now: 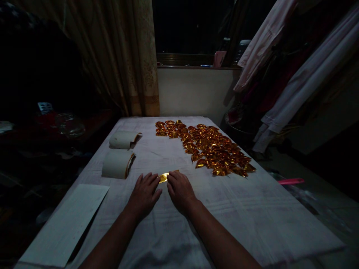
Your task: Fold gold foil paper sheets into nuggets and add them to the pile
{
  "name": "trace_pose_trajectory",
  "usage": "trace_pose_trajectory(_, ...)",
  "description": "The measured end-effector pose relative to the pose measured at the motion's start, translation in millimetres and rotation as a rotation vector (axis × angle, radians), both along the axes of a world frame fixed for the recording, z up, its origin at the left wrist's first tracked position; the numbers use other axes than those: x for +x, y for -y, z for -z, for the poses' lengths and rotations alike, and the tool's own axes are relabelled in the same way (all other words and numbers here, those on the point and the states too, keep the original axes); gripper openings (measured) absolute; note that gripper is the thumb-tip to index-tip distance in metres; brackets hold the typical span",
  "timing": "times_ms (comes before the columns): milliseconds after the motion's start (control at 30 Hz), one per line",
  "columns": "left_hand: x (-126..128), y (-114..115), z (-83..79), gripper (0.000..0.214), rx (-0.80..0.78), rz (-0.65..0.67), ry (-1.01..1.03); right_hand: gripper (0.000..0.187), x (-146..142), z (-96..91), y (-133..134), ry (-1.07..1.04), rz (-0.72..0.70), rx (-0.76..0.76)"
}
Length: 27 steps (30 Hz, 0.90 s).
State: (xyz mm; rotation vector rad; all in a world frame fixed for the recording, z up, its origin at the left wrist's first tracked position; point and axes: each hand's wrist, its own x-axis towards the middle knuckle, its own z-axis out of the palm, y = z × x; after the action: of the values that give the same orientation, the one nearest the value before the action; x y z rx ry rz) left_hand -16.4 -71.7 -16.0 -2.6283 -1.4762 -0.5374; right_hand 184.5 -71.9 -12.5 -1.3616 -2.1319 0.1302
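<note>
A small strip of shiny gold foil paper (163, 178) lies on the cloth-covered table between my two hands. My left hand (144, 194) has its fingertips on the left end of the strip, with the thumb held away from the fingers. Over the right end bends my right hand (181, 190), its fingers pressed together and partly covering the foil. To the right, a large pile of folded gold foil pieces (213, 149) spreads across the table. Two curved stacks of paper with pale backs, a nearer one (114, 164) and a farther one (122, 139), stand at the left.
A flat pale board or sheet (67, 220) lies at the table's left front edge. Beyond the table are a curtain (143, 56) and a windowsill with a pink cup (219, 59). Clothes (308, 71) hang at the right, above a pink-handled object (291, 181).
</note>
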Motion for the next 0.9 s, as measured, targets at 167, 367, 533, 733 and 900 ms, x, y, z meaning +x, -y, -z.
trace_pose_trajectory(167, -0.3, -1.3, 3.1, 0.047, 0.028, -0.031, 0.005, 0.027, -1.2, -3.4, 2.7, 0.050, 0.054, 0.021)
trace_pose_trajectory(367, -0.6, -2.3, 3.6, 0.041, 0.024, -0.043, 0.025, 0.015, -5.1, -20.5, -2.5, 0.245, 0.047, -0.052)
trace_pose_trajectory(533, -1.7, -3.1, 3.3, 0.041, -0.038, -0.032, 0.050, 0.011, -7.2, -28.1, -18.5, 0.343, -0.114, -0.054)
trace_pose_trajectory(733, -2.2, -3.6, 3.0, 0.041, -0.085, -0.038, 0.096, 0.014, -3.0, -25.7, -29.5, 0.419, -0.235, -0.028)
trace_pose_trajectory(900, -1.9, -1.7, 1.1, 0.041, -0.123, -0.033, 0.110, 0.013, -1.8, -20.6, -32.5, 0.422, -0.253, 0.018)
